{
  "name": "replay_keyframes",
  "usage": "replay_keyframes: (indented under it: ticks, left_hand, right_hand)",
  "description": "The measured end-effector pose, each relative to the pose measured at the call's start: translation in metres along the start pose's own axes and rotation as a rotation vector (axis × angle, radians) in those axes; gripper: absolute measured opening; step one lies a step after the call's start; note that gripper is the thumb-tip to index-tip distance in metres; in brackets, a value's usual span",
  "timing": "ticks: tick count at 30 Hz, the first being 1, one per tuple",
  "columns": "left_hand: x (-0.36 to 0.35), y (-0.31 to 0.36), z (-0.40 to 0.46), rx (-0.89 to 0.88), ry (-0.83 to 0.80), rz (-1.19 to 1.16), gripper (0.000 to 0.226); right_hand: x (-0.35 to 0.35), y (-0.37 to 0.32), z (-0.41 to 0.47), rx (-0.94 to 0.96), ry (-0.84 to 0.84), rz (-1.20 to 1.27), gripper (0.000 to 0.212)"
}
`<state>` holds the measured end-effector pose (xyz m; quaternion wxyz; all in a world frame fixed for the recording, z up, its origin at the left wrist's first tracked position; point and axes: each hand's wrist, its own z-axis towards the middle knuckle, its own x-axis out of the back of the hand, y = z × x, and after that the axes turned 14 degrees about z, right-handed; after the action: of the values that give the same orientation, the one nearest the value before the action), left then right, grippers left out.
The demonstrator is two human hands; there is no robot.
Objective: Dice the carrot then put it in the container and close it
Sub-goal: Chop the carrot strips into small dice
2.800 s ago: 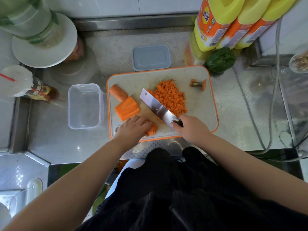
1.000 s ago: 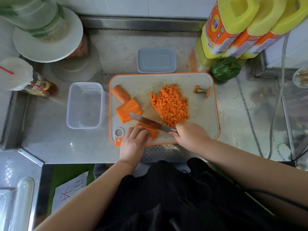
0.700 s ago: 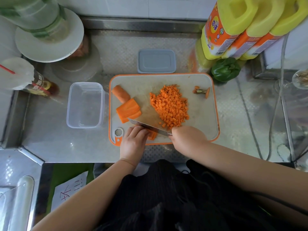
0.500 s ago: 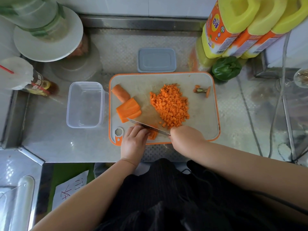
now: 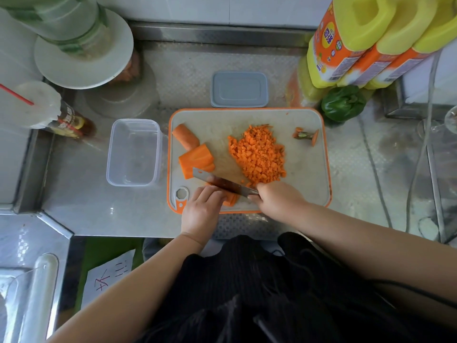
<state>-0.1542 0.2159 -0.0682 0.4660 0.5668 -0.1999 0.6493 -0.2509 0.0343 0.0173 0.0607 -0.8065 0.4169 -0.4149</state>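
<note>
The carrot strips (image 5: 231, 198) being cut lie at the near edge of the cutting board (image 5: 306, 164), mostly hidden under the left hand (image 5: 201, 209), whose curled fingers press them down. The right hand (image 5: 278, 203) is wrapped round the handle of the knife (image 5: 222, 182), the blade lying slantwise across the strips just beyond the left fingertips.

To my eye the dicing is about half done: a heap of diced carrot (image 5: 258, 155) sits mid-board, while a stack of slabs (image 5: 197, 159) and a whole end piece (image 5: 185, 136) wait at the left. Good cuts here want the fingertips tucked back, knuckles guiding the blade, and the strips kept bunched so the cubes match the heap. The near edge leaves little room; pieces could roll off onto the worktop (image 5: 86, 199).

The clear container (image 5: 133, 152) stands empty just left of the board, its grey lid (image 5: 239, 89) behind the board.
</note>
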Motion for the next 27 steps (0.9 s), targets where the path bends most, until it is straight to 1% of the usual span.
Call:
replay_keyframes:
  ticks: [4, 9, 12, 15, 20, 25, 27]
  left_hand:
    - [0.000, -0.001, -0.001, 0.004, -0.005, 0.002, 0.012]
    - [0.000, 0.000, -0.001, 0.010, 0.014, -0.016, 0.018]
    - [-0.002, 0.000, -0.001, 0.014, 0.025, -0.011, 0.015]
    - [-0.003, 0.000, -0.001, 0.016, 0.028, -0.022, 0.018]
    - [-0.004, 0.000, 0.000, 0.008, 0.038, -0.020, 0.018]
    - [-0.005, -0.002, -0.001, -0.004, 0.016, -0.003, 0.009]
    - [-0.005, -0.003, -0.002, -0.018, -0.005, 0.007, 0.010]
  right_hand:
    - [-0.004, -0.009, -0.017, 0.045, 0.105, -0.051, 0.029]
    - [-0.009, -0.013, -0.021, -0.011, 0.087, -0.125, 0.016]
    - [-0.008, -0.019, -0.015, -0.053, 0.053, -0.149, 0.020]
    - [-0.007, -0.026, -0.009, -0.082, 0.005, -0.153, 0.018]
    - [-0.012, -0.029, 0.000, -0.061, 0.003, -0.155, 0.023]
    - [-0.022, -0.014, 0.003, -0.013, 0.020, -0.067, 0.016]
    - [-0.017, -0.010, 0.005, -0.006, 0.009, -0.029, 0.025]
